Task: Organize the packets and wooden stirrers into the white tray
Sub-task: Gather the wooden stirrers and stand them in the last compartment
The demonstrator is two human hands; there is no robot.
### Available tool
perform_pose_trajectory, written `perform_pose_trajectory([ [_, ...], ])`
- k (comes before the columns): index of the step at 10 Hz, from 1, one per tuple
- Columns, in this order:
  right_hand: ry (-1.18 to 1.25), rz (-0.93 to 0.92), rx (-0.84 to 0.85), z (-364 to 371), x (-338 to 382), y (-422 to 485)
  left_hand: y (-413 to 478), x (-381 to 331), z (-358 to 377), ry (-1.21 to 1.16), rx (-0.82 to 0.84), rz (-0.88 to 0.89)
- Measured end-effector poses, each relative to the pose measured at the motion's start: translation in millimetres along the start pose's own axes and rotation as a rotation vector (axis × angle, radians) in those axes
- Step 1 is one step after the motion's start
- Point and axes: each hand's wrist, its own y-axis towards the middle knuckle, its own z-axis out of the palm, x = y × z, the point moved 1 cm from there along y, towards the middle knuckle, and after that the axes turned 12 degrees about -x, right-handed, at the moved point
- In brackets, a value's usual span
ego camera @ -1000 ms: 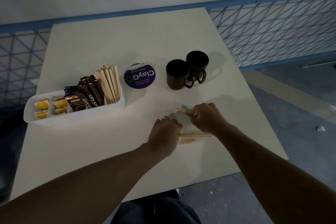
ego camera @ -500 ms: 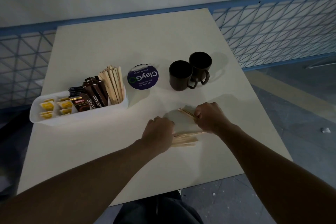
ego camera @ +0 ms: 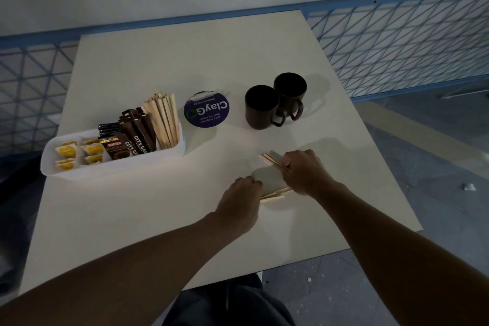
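white tray (ego camera: pixel 113 169) | yellow packets (ego camera: pixel 68 151) | dark brown mugs (ego camera: pixel 262 107) | purple disc (ego camera: pixel 206 112)

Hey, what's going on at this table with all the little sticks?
A person is tidying coffee supplies. Their right hand grips a few wooden stirrers, while the left hand sits at the end of more loose stirrers lying on the table; whether it grips them is hidden. The white tray already holds yellow packets, brown coffee packets and a bundle of stirrers. Two dark mugs stand farther back, untouched.
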Motion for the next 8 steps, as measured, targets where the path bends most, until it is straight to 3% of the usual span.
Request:
perform_pose_trajectory([
  [3,0.065,0.012,-0.07,1,-5,-5,1,2,0,0.009,0.063,-0.028],
  [7,0.196,0.163,-0.109,-15,2,-13,-4,1,-1,0.14,0.108,-0.011],
  [8,0.217,0.167,-0.117,-18,5,-15,-2,1,3,-0.004,0.015,-0.117],
])
